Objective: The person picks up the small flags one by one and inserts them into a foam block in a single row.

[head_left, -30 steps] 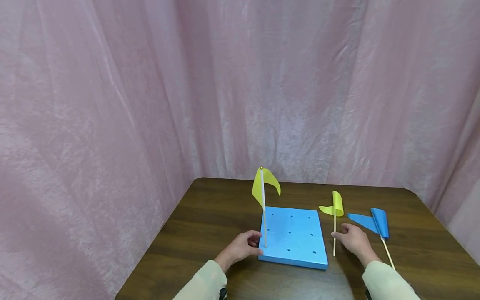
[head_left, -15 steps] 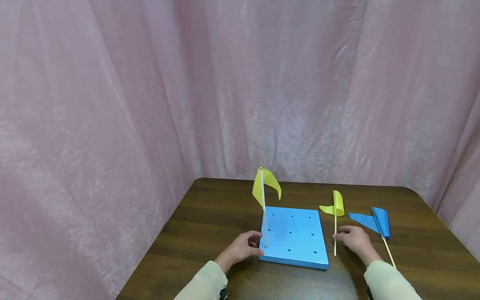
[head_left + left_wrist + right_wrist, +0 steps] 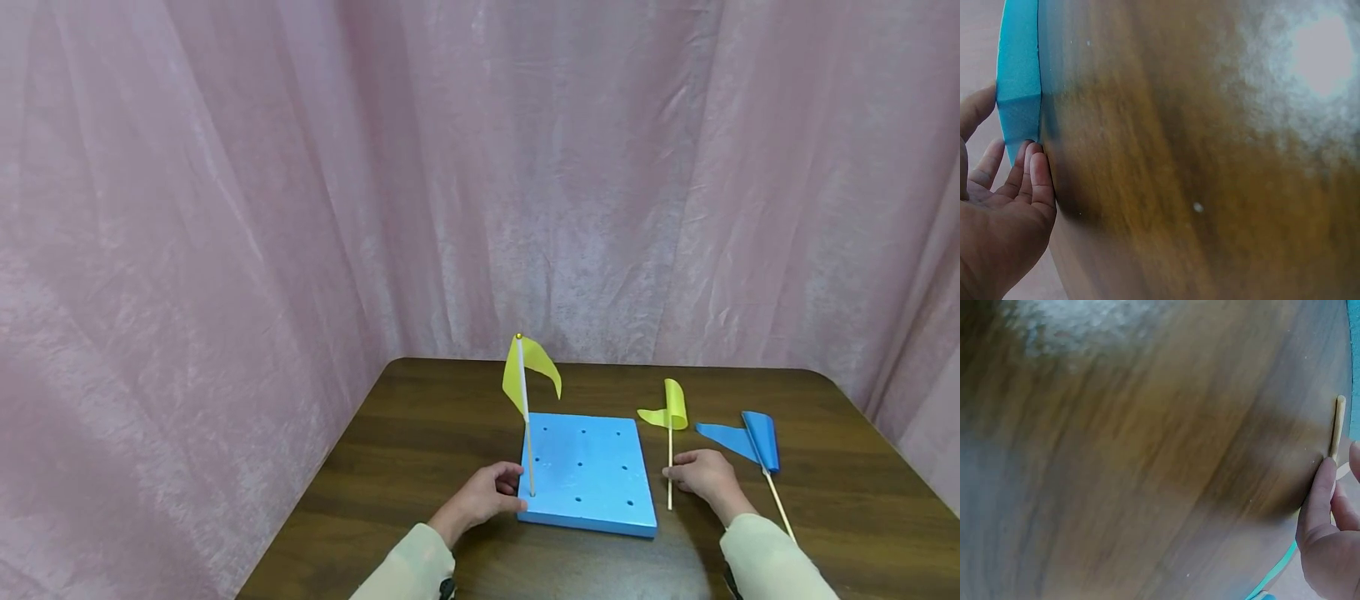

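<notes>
A light blue square board (image 3: 600, 479) with several small holes lies on the table. In its near left hole stands a yellow flag (image 3: 514, 379), upright on a thin stick. My left hand (image 3: 480, 496) grips the board's near left corner, thumb at the front and fingers along the side. The left wrist view has these fingers against the board's side wall (image 3: 1019, 69). Right of the board lies another yellow flag (image 3: 677, 407), its cloth curled. My right hand (image 3: 703, 477) pinches its stick, whose bare end (image 3: 1339, 425) shows past the thumb in the right wrist view.
Farther right a blue flag (image 3: 763, 442) lies on the table, its stick (image 3: 780, 507) slanting toward the right sleeve. The brown wooden table (image 3: 390, 467) has rounded far corners. Pink curtains (image 3: 480, 183) hang behind it and at the sides.
The right hand's fingers have drawn together onto the lying yellow flag's stick. The left hand stays at the board's corner, and the flags and board remain in place.
</notes>
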### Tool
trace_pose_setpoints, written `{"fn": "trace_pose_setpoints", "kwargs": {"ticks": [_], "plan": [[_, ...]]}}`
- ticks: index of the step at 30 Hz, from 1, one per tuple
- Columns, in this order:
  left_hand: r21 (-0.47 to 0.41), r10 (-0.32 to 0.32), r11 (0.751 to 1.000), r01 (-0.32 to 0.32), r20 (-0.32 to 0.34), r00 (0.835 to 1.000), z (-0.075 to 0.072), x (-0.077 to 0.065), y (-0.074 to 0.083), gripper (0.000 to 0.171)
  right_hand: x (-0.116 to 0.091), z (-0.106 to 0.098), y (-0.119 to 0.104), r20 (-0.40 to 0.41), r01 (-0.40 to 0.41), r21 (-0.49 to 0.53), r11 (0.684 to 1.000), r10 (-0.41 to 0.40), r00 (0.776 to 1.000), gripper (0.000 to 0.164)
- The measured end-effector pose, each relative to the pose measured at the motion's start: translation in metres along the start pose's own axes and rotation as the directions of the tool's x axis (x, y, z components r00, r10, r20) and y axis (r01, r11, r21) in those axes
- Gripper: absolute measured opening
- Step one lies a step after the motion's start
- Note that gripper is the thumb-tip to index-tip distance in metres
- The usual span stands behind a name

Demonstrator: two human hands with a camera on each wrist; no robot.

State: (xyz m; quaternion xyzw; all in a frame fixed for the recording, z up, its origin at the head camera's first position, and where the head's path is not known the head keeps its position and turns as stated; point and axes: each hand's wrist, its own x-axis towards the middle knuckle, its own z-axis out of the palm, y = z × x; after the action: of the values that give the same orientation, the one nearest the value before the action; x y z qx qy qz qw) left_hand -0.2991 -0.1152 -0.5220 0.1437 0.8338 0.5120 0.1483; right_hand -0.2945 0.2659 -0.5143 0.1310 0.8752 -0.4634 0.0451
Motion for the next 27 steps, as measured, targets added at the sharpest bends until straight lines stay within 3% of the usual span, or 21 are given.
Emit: {"fn": "trace_pose_setpoints", "kwargs": {"ticks": [7,15,27], "plan": [[-0.006,0.010,1.000,-0.010,-0.001,1.000,0.0002,0.0011,-0.0012,0.046,-0.0039,0.0012,-0.0035,-0.053,0.009,-0.021,1.000,-0.010,0.999,0.035],[-0.005,0.020,1.000,-0.020,-0.001,1.000,0.0005,0.0016,-0.0046,0.046,-0.0043,0.0072,-0.0032,-0.138,0.069,-0.126,0.990,-0.086,0.987,0.026],[-0.005,0.017,1.000,-0.017,0.006,1.000,0.0000,0.0013,-0.0037,0.047,-0.0041,0.0079,-0.0067,-0.205,0.071,-0.235,0.969,-0.121,0.971,0.014]]}}
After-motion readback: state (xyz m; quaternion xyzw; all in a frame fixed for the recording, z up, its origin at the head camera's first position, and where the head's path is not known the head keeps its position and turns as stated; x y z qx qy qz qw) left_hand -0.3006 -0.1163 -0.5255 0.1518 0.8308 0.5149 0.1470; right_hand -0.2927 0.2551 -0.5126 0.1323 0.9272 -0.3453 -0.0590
